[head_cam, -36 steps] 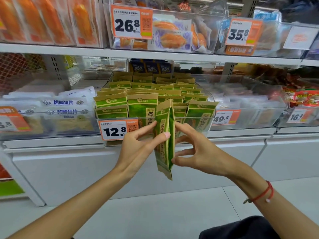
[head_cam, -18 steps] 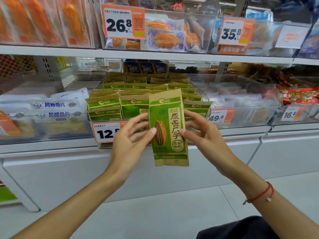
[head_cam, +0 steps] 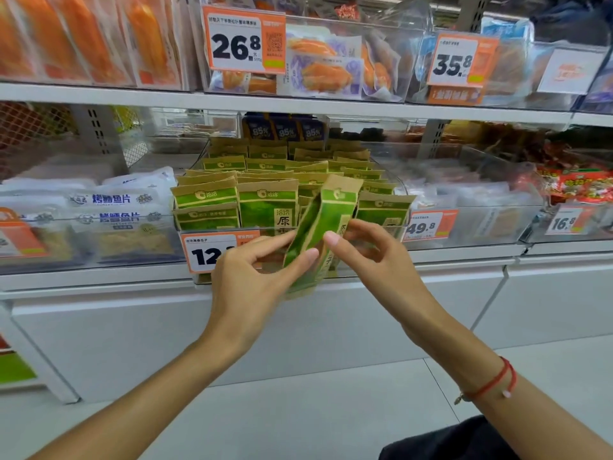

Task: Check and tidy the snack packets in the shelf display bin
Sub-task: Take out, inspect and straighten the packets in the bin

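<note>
Head view: both hands meet at the centre of the frame on one green and tan snack packet point(head_cam: 320, 227), held just in front of the clear display bin point(head_cam: 391, 180) on the middle shelf. The packet is turned edge-on and tilted, its top leaning toward 1 o'clock, its lower end hidden behind the left hand point(head_cam: 252, 277). The left hand pinches it from 8 o'clock, thumb on the near face and fingers behind. The right hand point(head_cam: 374, 257) pinches it from 3 o'clock, thumb tip on the front edge, the other fingers curled behind. The bin, toward 12 o'clock from the hands, holds rows of matching packets point(head_cam: 265, 207) standing upright, fronts facing out. An orange price tag point(head_cam: 212, 254) on the bin's front is partly covered by the left hand. At 9 o'clock a neighbouring bin holds white fish-slice packs point(head_cam: 112, 207); at 3 o'clock sits a price tag reading 49.8 point(head_cam: 428, 225). A red cord bracelet point(head_cam: 491, 383) circles the right wrist at 4 o'clock.
</note>
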`<state>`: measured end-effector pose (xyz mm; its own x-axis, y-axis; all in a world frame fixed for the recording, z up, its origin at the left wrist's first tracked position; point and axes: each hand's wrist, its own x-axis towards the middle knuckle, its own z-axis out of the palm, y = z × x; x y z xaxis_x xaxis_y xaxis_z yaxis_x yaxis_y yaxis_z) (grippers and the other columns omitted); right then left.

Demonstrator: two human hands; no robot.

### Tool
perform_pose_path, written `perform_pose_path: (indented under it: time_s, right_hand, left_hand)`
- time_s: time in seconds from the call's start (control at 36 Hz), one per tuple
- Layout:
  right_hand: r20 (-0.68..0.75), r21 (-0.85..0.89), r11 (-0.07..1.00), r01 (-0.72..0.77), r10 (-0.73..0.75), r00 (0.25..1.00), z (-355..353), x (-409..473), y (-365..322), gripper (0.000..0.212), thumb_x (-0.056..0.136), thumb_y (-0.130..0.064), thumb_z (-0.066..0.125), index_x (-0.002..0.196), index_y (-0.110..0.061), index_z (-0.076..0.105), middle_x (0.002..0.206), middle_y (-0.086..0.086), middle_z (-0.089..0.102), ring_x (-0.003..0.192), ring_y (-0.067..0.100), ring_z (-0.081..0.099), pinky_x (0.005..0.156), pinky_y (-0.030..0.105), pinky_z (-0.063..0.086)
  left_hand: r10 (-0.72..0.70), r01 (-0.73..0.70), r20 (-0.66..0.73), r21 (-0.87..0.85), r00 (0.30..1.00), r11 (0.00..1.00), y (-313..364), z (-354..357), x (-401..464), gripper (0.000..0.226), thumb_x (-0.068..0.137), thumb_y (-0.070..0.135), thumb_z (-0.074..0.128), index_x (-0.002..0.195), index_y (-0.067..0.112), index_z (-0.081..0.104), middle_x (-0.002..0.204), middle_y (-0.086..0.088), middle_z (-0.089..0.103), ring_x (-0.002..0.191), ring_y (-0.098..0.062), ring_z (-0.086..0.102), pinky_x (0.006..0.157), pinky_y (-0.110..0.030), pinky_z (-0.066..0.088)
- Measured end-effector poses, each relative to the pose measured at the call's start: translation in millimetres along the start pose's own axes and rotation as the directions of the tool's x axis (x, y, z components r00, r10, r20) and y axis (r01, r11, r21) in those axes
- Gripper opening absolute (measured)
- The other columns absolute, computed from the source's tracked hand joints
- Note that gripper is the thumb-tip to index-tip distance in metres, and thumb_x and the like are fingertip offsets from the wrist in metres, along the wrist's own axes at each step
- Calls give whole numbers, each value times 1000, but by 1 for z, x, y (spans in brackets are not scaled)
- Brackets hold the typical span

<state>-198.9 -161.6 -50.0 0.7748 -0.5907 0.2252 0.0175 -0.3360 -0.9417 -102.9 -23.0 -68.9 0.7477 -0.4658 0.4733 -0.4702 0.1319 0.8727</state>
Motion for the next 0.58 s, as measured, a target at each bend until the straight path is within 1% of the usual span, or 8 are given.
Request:
perform_pose_path:
  time_s: [0.06,0.11,0.17,0.22,0.28,0.36,0.5,0.58]
  right_hand:
    - [-1,25,999,-19,19,1000,3,-1,-2,91,55,-65,68,136,-29,48,118,-9,62,96,-4,64,72,14,54]
    - [-12,60,998,-36,37,999,3,0,-3,94,53,-62,72,137,-31,44,119,-6,62,98,1,65,80,23,57]
    - [-2,99,993,-64,64,998,1,1,-4,91,50,-60,74,131,-31,46,116,-3,66,102,9,66,90,34,56]
    - [43,169,980,-102,96,994,-2,3,-5,78,54,-52,78,122,-26,49,108,0,71,99,15,69,91,38,55]
    - [115,272,951,-146,119,986,-6,6,-5,60,66,-40,83,114,-19,53,101,2,73,89,17,72,81,33,57]
    - [246,342,920,-190,108,963,-13,7,-5,50,78,-38,58,120,-10,54,107,9,73,89,18,72,70,23,55]
    - [373,344,919,-195,57,926,-16,3,-1,60,77,-43,55,130,-16,50,121,6,68,109,21,66,84,28,56]
    - [369,367,912,-181,35,929,-17,3,0,51,83,-38,49,129,-17,50,123,5,68,110,20,66,82,27,56]
  left_hand:
    - [69,-68,-2,94,998,993,0,0,-3,41,70,47,75,109,34,72,96,21,74,92,-5,69,78,-37,60]
    - [120,-120,6,154,993,981,0,1,-4,38,70,48,75,107,40,70,94,23,73,89,-3,68,73,-32,59]
    - [139,-142,34,181,990,973,1,1,-4,38,68,51,73,105,45,67,94,25,71,87,-1,67,69,-27,58]
    - [127,-136,72,137,989,981,2,-1,-3,37,68,51,73,104,45,68,95,24,71,88,-2,67,68,-22,57]
    - [97,-105,125,56,987,993,4,-1,-3,34,71,47,73,104,38,71,99,21,71,92,-3,67,71,-22,57]
    - [74,-72,214,-17,974,997,5,-1,-5,26,77,42,74,102,34,74,105,18,70,100,-5,66,77,-27,58]
    - [108,-110,243,-6,964,994,3,0,-6,28,71,50,74,97,43,74,109,20,68,108,-5,63,77,-24,57]
    - [123,-128,218,7,968,992,3,2,-6,32,69,53,73,98,39,74,109,22,67,110,-2,61,77,-18,54]
